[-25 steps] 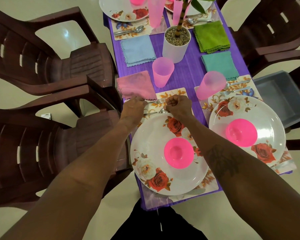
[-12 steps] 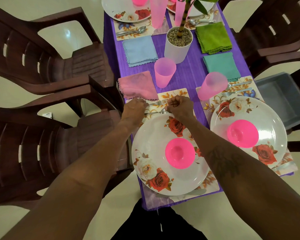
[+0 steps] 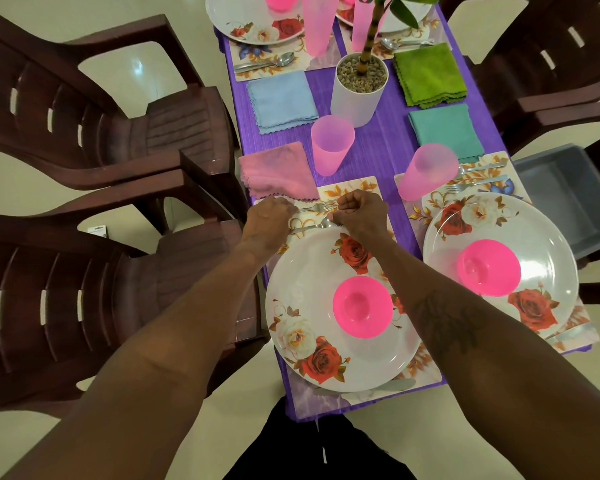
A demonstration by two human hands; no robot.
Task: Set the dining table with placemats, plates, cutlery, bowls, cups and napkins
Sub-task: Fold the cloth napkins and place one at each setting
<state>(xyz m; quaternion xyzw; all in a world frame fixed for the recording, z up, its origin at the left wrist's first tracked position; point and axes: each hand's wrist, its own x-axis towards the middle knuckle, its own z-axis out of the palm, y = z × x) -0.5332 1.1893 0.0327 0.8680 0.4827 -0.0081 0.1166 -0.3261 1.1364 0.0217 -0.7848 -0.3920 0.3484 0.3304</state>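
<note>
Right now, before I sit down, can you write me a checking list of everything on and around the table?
Surface: table under a purple cloth, with floral mats; the near placemat holds the current setting.
Job's things: fork and spoon lie side by side beyond the near plate, which carries a pink bowl. The second plate also carries a bowl. Pink cup, pink napkin, blue napkin, green napkin and teal napkin are laid out.
Clutter: potted plant at mid-table.
Hands: left hand at the cutlery handles, right hand at the heads, both curled; exact grip hidden.
Cables: nothing seen.
Surroundings: brown chairs, grey bin beside the table.
</note>
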